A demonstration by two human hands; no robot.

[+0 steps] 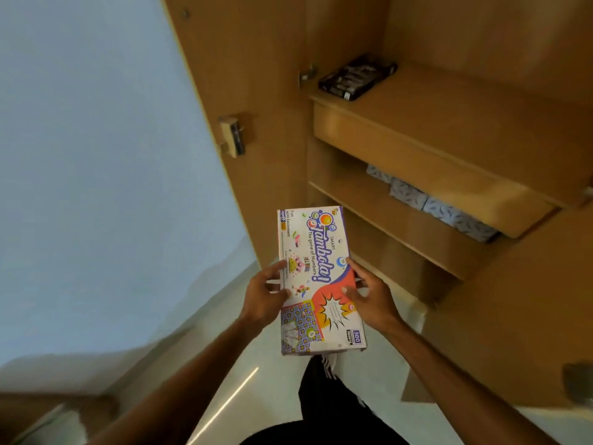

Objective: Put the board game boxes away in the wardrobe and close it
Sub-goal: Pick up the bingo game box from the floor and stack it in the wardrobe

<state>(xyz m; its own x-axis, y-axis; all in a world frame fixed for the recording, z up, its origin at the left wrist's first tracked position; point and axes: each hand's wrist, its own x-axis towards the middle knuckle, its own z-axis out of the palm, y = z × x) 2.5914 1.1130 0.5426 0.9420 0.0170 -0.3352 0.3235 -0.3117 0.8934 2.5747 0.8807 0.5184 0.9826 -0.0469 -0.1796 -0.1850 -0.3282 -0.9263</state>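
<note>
- Both hands carry the Tambola box (316,268) at centre frame: my left hand (263,293) pinches its left edge and my right hand (369,300) grips the right edge.
- It hangs outside the wardrobe (346,33), well below the upper shelf (465,104) where a dark box (357,77) lies.
- Its far end juts past my grip; clipping a shelf lip could twist it loose.
- Tilting it steeply might slide the lid off.
- Patterned bundles (449,213) at right could block it.

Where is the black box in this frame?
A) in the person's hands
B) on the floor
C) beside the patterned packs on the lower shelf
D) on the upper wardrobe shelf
D: the black box lies on the upper shelf; the left hand and right hand hold only the Tambola box.
</note>
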